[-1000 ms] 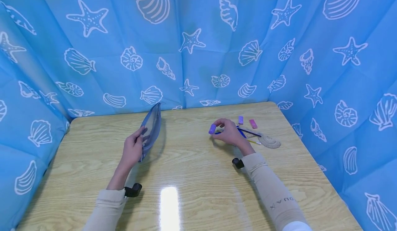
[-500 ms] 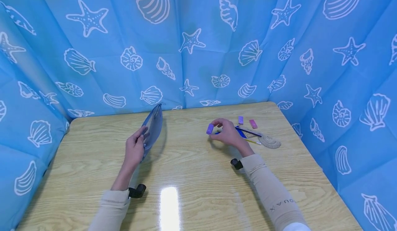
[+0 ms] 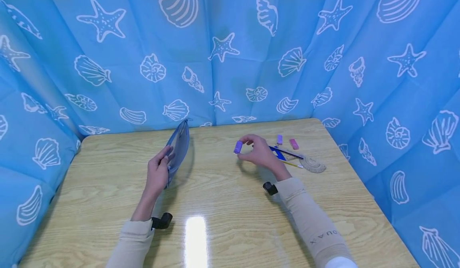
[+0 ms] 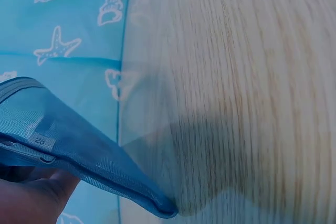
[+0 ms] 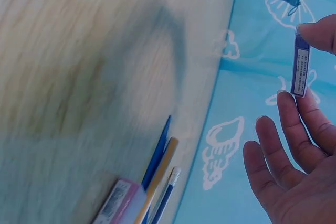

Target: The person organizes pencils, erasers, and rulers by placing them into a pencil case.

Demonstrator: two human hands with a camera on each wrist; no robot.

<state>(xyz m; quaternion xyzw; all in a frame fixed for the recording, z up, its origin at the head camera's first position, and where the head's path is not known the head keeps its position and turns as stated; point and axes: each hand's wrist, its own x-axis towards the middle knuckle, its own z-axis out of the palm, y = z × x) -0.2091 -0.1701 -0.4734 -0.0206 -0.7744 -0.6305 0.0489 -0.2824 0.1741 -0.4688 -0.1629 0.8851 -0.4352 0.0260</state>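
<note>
My left hand (image 3: 158, 174) grips the near side of a blue-grey mesh zipper pouch (image 3: 182, 146), which stands tilted with its mouth parted. In the left wrist view the pouch (image 4: 73, 132) shows its zipper edge and a small tag reading 25, with part of the hand below it. My right hand (image 3: 260, 155) pinches a purple eraser (image 3: 238, 147) between thumb and fingertips, raised over the table between the pouch and the stationery. The right wrist view shows this eraser (image 5: 300, 69) with its white printed label; the other fingers are spread apart from it.
Right of my right hand lie another purple eraser (image 3: 279, 139), a pink eraser (image 3: 294, 144), a clear protractor (image 3: 312, 164), a dark pencil (image 3: 294, 154), a yellow pencil (image 3: 292, 164) and a blue set square (image 3: 278, 154). A shell-print curtain (image 3: 244, 72) borders the wooden table (image 3: 223, 204).
My right hand has carried the purple eraser a little to the left, away from the stationery. My left hand and the pouch have shifted slightly to the right.
</note>
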